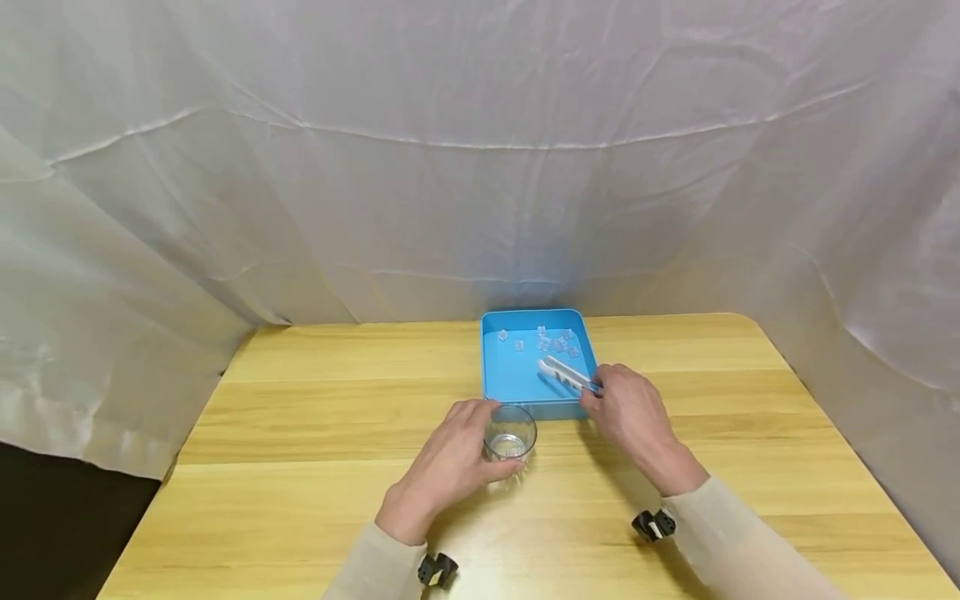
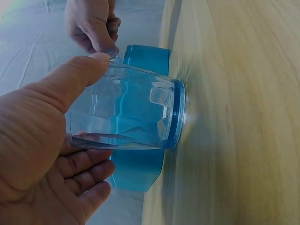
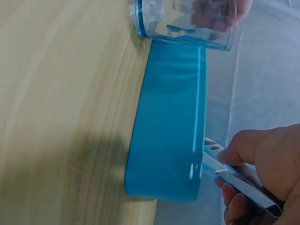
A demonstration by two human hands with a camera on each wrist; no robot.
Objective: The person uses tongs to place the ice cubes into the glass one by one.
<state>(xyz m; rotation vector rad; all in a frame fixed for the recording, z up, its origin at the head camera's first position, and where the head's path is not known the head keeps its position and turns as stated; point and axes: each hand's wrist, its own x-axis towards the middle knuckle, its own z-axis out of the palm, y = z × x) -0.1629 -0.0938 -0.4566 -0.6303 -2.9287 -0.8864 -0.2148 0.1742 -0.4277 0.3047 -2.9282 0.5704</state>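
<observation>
My left hand (image 1: 450, 462) holds a clear drinking glass (image 1: 512, 429) near its rim, thumb on the near side and fingers on the far side. The glass stands upright on the table, and clear cubes (image 2: 161, 96) lie at its bottom. In my right hand (image 1: 633, 417) is a pair of small tongs (image 1: 566, 374), gripped between thumb and fingers. Their white tips reach over the near right side of a blue tray (image 1: 555, 410). Several clear ice-like cubes (image 1: 560, 344) lie in the tray's far part, apart from the tips. The tray wall hides the tips in the right wrist view.
The tray sits at the back of a light wooden table (image 1: 322, 433), just behind the glass. Pale cloth (image 1: 420, 208) hangs behind the table and along both sides. A small black device (image 1: 654, 526) is strapped at each wrist.
</observation>
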